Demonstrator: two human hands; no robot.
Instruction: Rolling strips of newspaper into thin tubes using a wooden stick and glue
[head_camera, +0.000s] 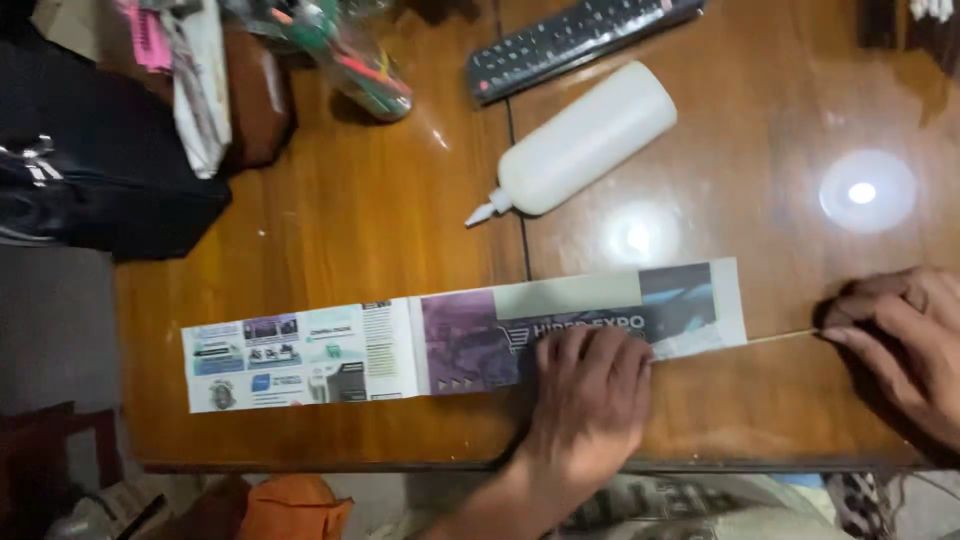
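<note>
Where the fingers (590, 352) of the left hand (590, 400) lie flat and close together, they press down on a long printed paper strip (460, 335), gripping nothing; the palm sits at the strip's near edge. Right hand (900, 335): fingertips (835, 322) pinched shut on the end of a thin wooden stick (785, 337), which runs leftward and disappears under the strip's right end (how far it goes beneath cannot be told).

Paper strip: lies lengthwise near the front edge of the wooden table (380, 220), left part pale with small pictures, right part purple and grey.

Beyond the strip, well apart: white squeeze bottle (585, 140) lying on its side, nozzle toward the strip. Black remote control (575, 42) just behind the bottle. Clear plastic bag of coloured items (345, 50) at the far left of the table. Black bag (100, 170) over the table's left corner.
</note>
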